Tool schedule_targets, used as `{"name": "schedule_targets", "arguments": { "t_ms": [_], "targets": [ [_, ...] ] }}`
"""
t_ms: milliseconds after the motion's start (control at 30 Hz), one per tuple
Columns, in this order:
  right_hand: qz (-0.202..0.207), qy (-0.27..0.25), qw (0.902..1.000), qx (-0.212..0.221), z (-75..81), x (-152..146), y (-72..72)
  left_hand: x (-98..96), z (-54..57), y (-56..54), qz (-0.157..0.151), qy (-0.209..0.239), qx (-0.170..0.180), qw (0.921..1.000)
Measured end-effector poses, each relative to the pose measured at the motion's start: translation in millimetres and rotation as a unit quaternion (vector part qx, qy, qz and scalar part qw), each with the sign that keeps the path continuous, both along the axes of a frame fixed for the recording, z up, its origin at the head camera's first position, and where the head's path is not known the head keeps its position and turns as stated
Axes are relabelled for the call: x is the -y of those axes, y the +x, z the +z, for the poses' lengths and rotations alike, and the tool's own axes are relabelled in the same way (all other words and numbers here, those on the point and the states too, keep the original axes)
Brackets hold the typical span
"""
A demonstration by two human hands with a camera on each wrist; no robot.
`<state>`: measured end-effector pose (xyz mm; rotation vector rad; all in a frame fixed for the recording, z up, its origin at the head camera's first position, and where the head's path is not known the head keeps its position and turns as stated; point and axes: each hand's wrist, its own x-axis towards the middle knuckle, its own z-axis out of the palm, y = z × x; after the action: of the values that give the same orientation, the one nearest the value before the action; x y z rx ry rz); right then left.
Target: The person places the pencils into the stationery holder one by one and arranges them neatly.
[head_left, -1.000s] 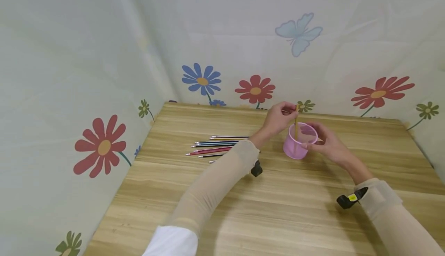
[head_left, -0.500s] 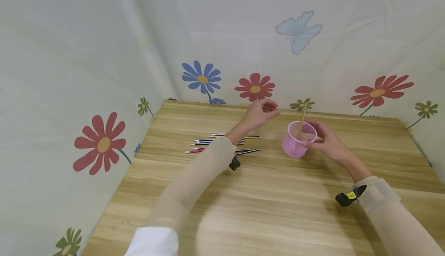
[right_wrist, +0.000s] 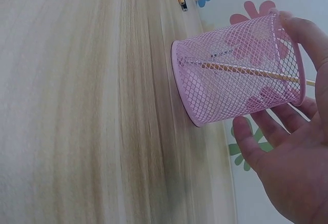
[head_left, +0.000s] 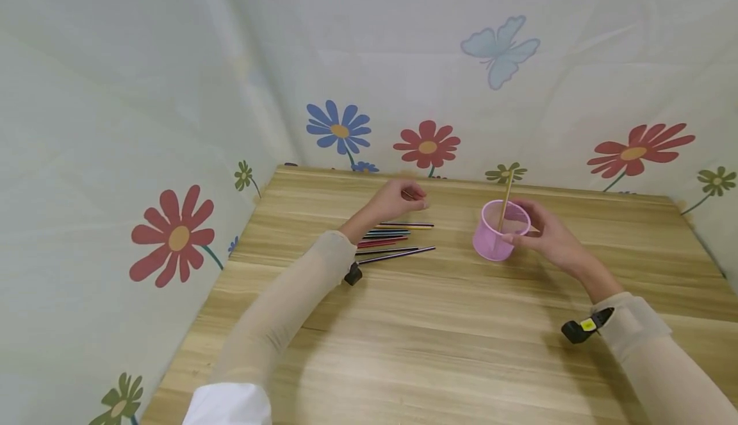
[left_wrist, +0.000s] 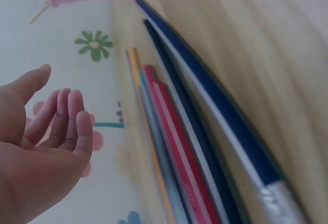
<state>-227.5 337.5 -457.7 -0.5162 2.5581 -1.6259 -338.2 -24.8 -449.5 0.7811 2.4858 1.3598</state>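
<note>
A pink mesh cup [head_left: 489,247] stands upright on the table, toward its far edge. One yellow pencil [head_left: 507,189] leans inside, its end rising past the rim, probably because the cup is too wide to keep a lone pencil straight. The right hand [head_left: 550,238] holds the cup by its upper part, thumb at the rim and fingers around the side; this grip seems meant to steady it while leaving the mouth free. To the left lie several loose pencils [left_wrist: 171,126], dark, red and yellow, roughly side by side, which likely keeps them easy to pick singly. The left hand [head_left: 396,199] hovers near them, fingers loosely bent, thumb apart, holding nothing.

The table [head_left: 438,341] has a pale, streaky wood grain. Behind it and along its left side hangs a creased whitish backdrop [head_left: 398,40], printed with red, blue and green flowers and a light-blue butterfly [head_left: 501,52].
</note>
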Motion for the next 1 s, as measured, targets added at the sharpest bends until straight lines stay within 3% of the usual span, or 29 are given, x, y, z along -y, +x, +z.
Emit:
{"name": "schedule_targets", "arguments": {
  "t_ms": [167,333,533,767,1000],
  "targets": [
    [-0.001,-0.001,1.0000,0.002,0.4,0,-0.5,7.7,-16.9,-5.8,-0.027,-0.018,0.010,0.9994],
    [0.002,-0.006,1.0000,0.000,0.8,2,-0.3,11.4,-28.8,-11.6,-0.040,-0.056,-0.001,0.9976],
    [0.000,-0.007,1.0000,0.001,1.5,3,0.8,9.3,-29.9,-13.8,-0.044,-0.098,-0.006,0.9942],
    [-0.002,-0.003,1.0000,0.002,3.0,3,1.3,3.6,-27.7,-14.5,-0.071,-0.138,-0.005,0.9879],
    [-0.002,-0.004,1.0000,0.001,3.2,2,2.0,-1.1,-23.4,-13.6,-0.086,-0.158,-0.013,0.9835]
  ]
}}
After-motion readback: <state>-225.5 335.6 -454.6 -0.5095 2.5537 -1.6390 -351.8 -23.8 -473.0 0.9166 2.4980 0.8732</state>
